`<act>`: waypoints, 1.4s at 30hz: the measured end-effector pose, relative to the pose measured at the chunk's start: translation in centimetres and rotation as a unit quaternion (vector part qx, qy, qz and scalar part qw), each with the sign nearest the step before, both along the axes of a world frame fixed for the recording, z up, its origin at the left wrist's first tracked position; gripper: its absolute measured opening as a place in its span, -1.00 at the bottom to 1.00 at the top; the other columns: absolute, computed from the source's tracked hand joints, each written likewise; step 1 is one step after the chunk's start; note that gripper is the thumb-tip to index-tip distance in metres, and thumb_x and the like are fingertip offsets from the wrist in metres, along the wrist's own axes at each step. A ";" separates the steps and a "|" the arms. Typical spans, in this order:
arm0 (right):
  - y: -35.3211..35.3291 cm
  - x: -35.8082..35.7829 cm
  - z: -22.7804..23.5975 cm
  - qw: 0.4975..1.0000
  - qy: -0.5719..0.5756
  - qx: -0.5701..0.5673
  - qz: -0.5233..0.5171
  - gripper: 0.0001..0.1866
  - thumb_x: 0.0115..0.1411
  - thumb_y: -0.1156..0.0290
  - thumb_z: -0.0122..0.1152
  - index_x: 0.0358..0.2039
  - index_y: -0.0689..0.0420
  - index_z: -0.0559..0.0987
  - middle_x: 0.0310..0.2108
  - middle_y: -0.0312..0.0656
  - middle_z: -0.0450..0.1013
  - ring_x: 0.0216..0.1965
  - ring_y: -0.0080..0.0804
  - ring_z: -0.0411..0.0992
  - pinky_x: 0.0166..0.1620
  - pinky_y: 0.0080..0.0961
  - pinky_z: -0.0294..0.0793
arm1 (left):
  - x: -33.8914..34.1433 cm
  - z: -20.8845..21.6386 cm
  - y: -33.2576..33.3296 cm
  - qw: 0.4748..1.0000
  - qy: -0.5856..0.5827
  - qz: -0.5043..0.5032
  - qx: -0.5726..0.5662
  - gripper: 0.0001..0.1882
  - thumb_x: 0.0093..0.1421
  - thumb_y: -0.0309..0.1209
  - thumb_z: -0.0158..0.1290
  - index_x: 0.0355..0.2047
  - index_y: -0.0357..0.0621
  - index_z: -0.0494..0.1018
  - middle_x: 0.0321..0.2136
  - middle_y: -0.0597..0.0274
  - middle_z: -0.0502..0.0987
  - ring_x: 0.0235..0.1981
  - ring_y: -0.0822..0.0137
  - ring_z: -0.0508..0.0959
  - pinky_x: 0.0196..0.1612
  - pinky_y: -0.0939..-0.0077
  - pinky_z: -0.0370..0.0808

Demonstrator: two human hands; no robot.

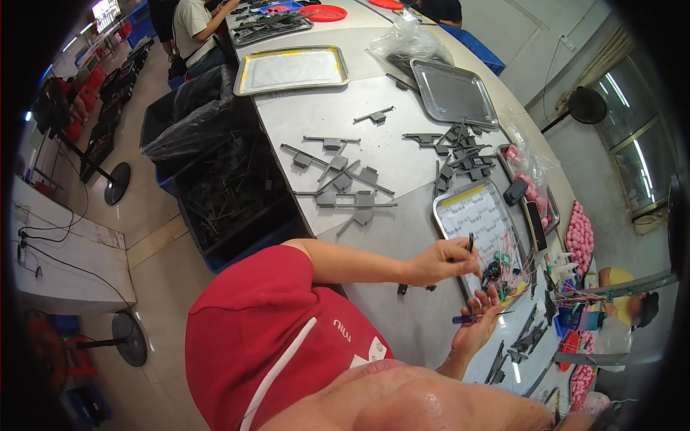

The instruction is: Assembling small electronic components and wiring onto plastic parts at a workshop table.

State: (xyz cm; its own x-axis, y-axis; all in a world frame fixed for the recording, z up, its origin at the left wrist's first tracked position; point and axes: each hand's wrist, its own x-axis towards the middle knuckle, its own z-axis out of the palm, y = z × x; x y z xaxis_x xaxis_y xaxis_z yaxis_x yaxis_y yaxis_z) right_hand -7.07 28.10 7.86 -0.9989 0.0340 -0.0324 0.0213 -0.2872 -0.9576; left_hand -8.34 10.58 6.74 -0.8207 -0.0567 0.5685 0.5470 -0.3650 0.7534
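My left hand (447,263) is closed in a pinch, with a small black part (471,244) sticking up from the fingers. Lower down, my right hand (480,323) is partly curled around a screwdriver (466,319) with a dark purple handle, its thin shaft pointing right. Both hands are at the near end of a metal tray (440,208) lined with printed paper. In that tray lie small black and green components (494,271) with thin red and white wires. Several dark grey brackets (528,343) lie beyond my right hand.
Loose grey brackets (353,200) and a bracket pile (466,154) lie on the table (287,118). Two other trays, one yellow-rimmed (291,50), one grey (454,93), are farther off. A bin of dark parts (230,194) stands left. Pink bundles (579,230) line the right; another person (198,29) sits far left.
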 end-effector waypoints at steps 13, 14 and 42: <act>-0.7 -0.5 2.1 0.966 0.173 0.173 0.079 -0.80 0.19 0.36 0.12 -0.26 0.22 0.48 -0.47 -0.37 0.36 -0.62 -0.78 0.12 -0.60 -0.82 0.03 | 0.9 -0.8 -0.3 0.981 0.057 0.032 -0.183 -0.92 0.07 -0.46 0.13 -0.43 -0.20 0.51 -0.46 0.20 0.34 -0.44 0.32 0.38 -0.39 0.49 0.33; -0.8 -0.7 2.2 0.964 0.181 0.179 0.079 -0.81 0.18 0.36 0.13 -0.29 0.22 0.50 -0.48 -0.38 0.35 -0.62 -0.78 0.12 -0.58 -0.82 0.03 | 0.8 -0.7 -0.4 0.981 0.057 0.033 -0.183 -0.92 0.07 -0.46 0.13 -0.43 -0.20 0.51 -0.46 0.20 0.34 -0.44 0.32 0.38 -0.39 0.49 0.33; -0.4 0.5 4.5 0.980 0.123 0.151 0.034 -0.81 0.14 0.46 0.17 -0.23 0.21 0.52 -0.43 -0.28 0.48 -0.58 -0.77 0.24 -0.57 -0.87 0.13 | 1.8 1.0 0.1 0.976 0.017 -0.089 -0.199 -0.69 0.17 -0.21 0.03 -0.57 -0.17 0.49 -0.58 0.26 0.28 -0.54 0.38 0.30 -0.45 0.52 0.24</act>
State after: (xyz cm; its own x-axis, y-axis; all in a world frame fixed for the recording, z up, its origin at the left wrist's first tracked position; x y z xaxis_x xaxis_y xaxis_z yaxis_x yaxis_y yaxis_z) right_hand -6.57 27.74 12.40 -0.9758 -0.0609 0.2102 -0.2109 0.0045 -0.9775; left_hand -6.54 10.71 7.69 -0.7780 0.3155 0.5432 0.5285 -0.1388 0.8375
